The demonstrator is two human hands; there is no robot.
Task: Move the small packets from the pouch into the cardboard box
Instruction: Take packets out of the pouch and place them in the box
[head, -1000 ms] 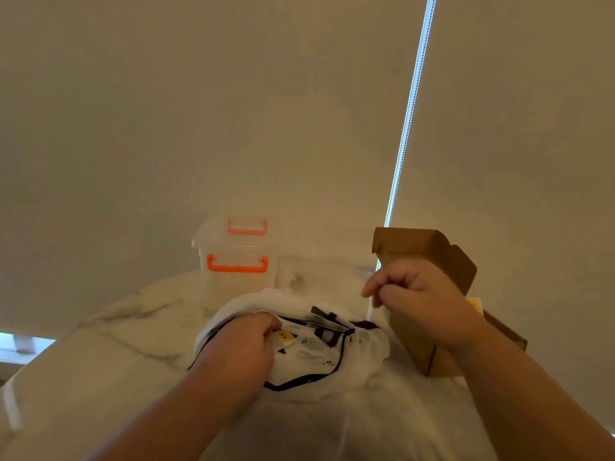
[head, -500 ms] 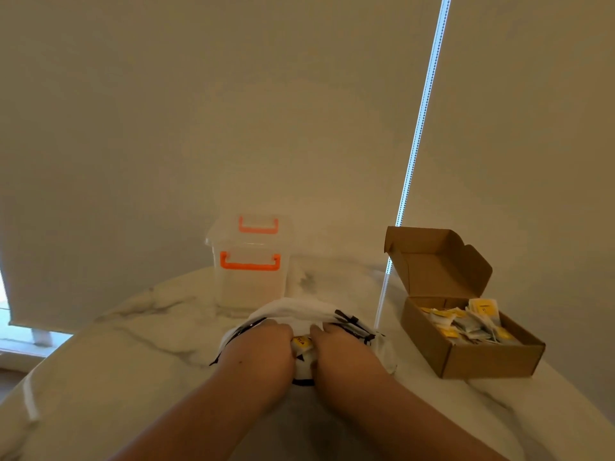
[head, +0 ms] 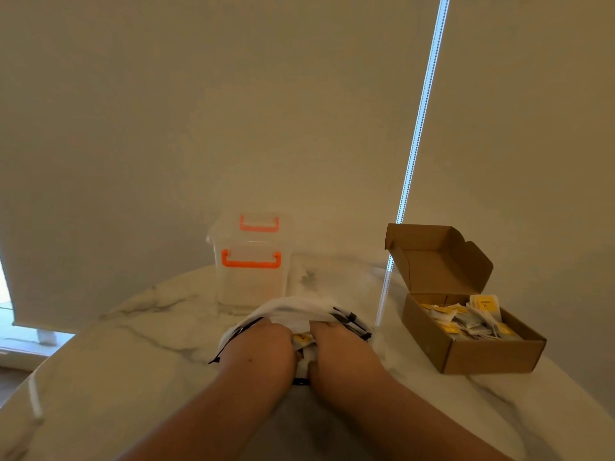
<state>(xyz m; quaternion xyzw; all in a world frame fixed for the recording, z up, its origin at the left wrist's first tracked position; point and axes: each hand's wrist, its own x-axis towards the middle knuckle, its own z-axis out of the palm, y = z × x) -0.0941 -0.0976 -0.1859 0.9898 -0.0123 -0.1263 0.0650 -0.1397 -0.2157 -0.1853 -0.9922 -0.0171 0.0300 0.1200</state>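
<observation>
Small white and yellow paper packets [head: 466, 319] already fill much of the open brown cardboard box [head: 479, 356] near the right edge of the marble desk [head: 133, 354]. Both hands, left [head: 263, 352] and right [head: 339, 349], are dug into the white fabric pouch [head: 293, 309] at the near middle, fingers curled around more packets. I judge the task partly done.

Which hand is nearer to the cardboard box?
The right hand, inside the pouch on the side facing the cardboard box. The left hand lies beyond it.
</observation>
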